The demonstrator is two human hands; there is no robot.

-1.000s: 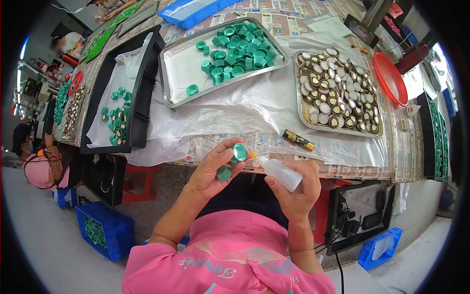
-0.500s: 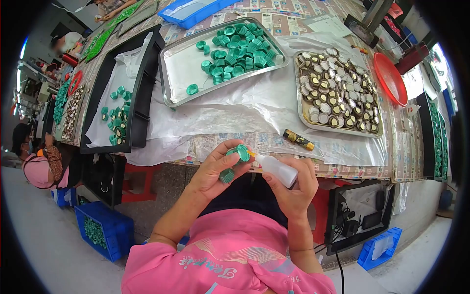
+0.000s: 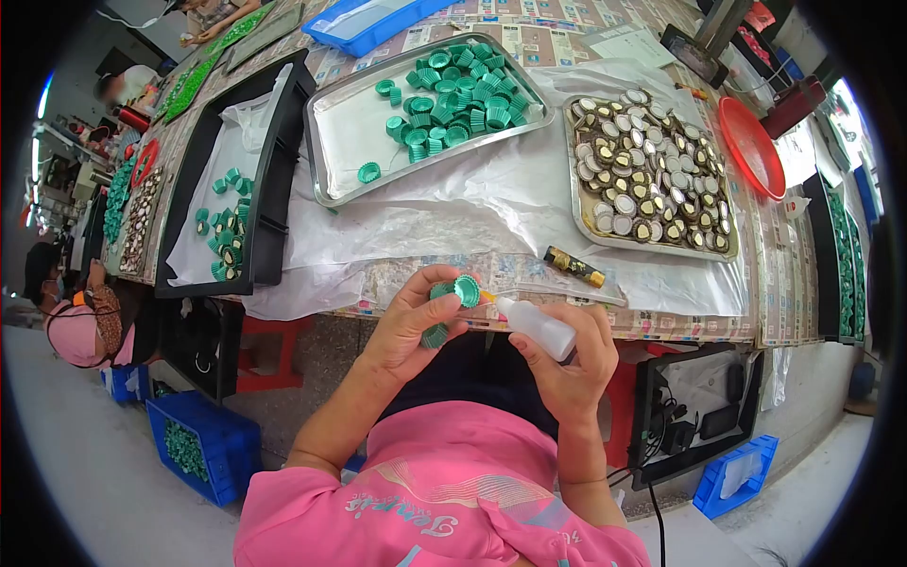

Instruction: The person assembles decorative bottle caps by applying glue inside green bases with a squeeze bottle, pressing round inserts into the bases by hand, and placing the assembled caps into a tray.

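Just off the bench [image 3: 567,326] edge, her left hand [image 3: 411,331] pinched a green cap [image 3: 465,290]; her right hand [image 3: 567,364] gripped a glue bottle [image 3: 537,327], nozzle touching the cap, over open floor.

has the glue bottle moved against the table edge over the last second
Yes, slightly. The glue bottle in the right hand has edged left and up toward the table edge, its tip staying at the green cap in the left hand.
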